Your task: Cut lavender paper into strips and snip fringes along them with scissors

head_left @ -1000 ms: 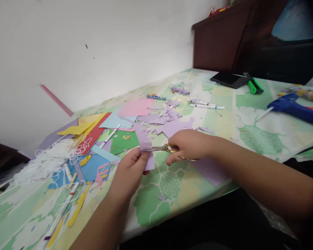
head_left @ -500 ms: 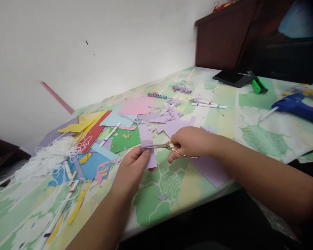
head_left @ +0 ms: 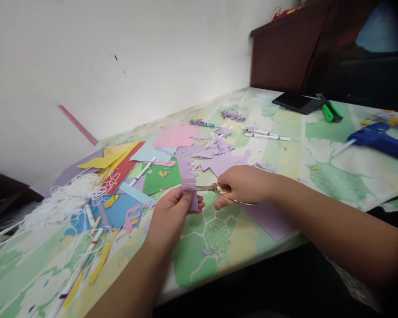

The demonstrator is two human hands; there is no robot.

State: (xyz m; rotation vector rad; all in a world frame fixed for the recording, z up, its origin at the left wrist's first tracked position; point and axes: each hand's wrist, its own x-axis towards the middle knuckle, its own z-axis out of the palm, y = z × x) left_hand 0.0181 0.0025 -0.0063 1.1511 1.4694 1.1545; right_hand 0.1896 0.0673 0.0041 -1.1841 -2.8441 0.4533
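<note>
My left hand [head_left: 172, 207] pinches the lower part of a light purple paper strip [head_left: 187, 170], which stands up from the fingers with small cuts along its right edge. In my right hand [head_left: 240, 183] is a pair of scissors [head_left: 215, 188] with gold handles, its blades pointing left and meeting the strip just above my left thumb. Behind the scissors lies a larger purple paper piece [head_left: 222, 162] with cut edges. Fringed purple scraps [head_left: 217, 146] are heaped a little farther back. Another purple sheet [head_left: 268, 221] lies partly beneath my right forearm.
White string [head_left: 63, 198] is tangled on the left, near yellow paper [head_left: 102, 160], red paper [head_left: 126, 170] and green paper [head_left: 161, 179]. Markers [head_left: 267, 137] lie toward the back. A blue glue gun [head_left: 381, 139], a green cutter [head_left: 331, 111] and a dark phone-like slab [head_left: 296, 102] are at right.
The scissor blades have shifted to the strip's right edge, where the cuts now show more clearly. My left fingers have moved slightly on the strip. The whole view has shifted a little.
</note>
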